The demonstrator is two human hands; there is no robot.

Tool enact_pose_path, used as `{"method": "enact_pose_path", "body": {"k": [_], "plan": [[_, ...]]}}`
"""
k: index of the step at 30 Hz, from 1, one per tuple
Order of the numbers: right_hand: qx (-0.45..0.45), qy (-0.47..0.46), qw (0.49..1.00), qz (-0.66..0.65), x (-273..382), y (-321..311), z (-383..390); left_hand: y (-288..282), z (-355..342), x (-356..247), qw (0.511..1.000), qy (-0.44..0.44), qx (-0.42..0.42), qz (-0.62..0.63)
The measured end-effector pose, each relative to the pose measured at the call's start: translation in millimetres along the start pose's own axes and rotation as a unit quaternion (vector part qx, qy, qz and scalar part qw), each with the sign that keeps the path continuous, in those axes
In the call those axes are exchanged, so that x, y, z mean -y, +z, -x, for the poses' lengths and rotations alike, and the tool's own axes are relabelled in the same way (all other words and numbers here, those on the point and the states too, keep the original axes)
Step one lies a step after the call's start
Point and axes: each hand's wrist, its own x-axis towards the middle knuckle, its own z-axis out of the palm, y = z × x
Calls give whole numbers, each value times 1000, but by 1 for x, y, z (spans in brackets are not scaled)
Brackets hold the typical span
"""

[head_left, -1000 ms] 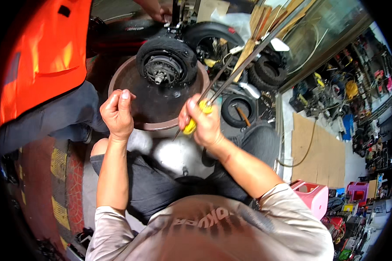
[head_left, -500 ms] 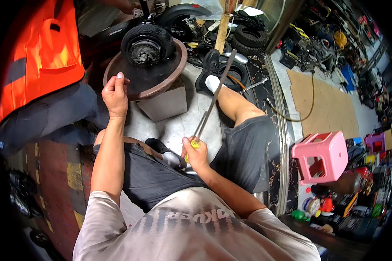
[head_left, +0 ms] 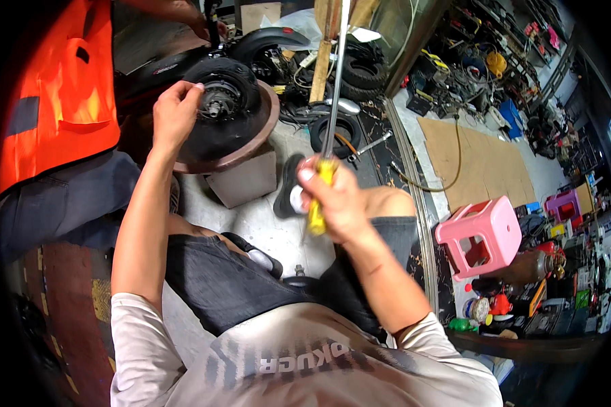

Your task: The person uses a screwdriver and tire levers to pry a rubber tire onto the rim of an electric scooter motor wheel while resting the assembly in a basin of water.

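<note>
My right hand (head_left: 332,193) is closed around the yellow handle of a long screwdriver (head_left: 335,88). Its metal shaft points up and away, and the tip runs out at the upper edge. My left hand (head_left: 174,117) is at the near left side of a black tire (head_left: 241,78), fingers curled and thumb by the inner edge; the other fingertips are hidden. The tire sits around a wheel hub (head_left: 218,103). This wheel leans in a round brown basin (head_left: 268,129) with a dark inside, set on a pale block (head_left: 244,180).
A person in an orange vest (head_left: 61,95) stands close on the left. Loose tires (head_left: 363,74) and a wrench (head_left: 375,142) lie ahead right. Beyond a metal door track are a cardboard sheet (head_left: 475,163), a pink stool (head_left: 485,234) and cluttered tools.
My left hand has moved forward to the tire. My right hand has risen forward with the screwdriver, whose shaft is now more upright. My right foot has drawn nearer.
</note>
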Motion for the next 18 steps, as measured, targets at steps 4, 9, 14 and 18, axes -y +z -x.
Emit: {"method": "enact_pose_path", "body": {"k": [4, 9, 14, 18], "plan": [[53, 4, 992, 113, 63, -13, -29, 8, -24, 1, 999, -7, 31, -15], [9, 52, 971, 232, 87, -28, -75, 23, -38, 21, 996, -25, 8, -87], [-17, -51, 968, 246, 102, -102, -148, 31, -44, 39, 990, 19, -11, -140], [-179, -90, 829, 522, 12, -192, -200, 23, -57, 51, 986, 65, 0, -156]]}}
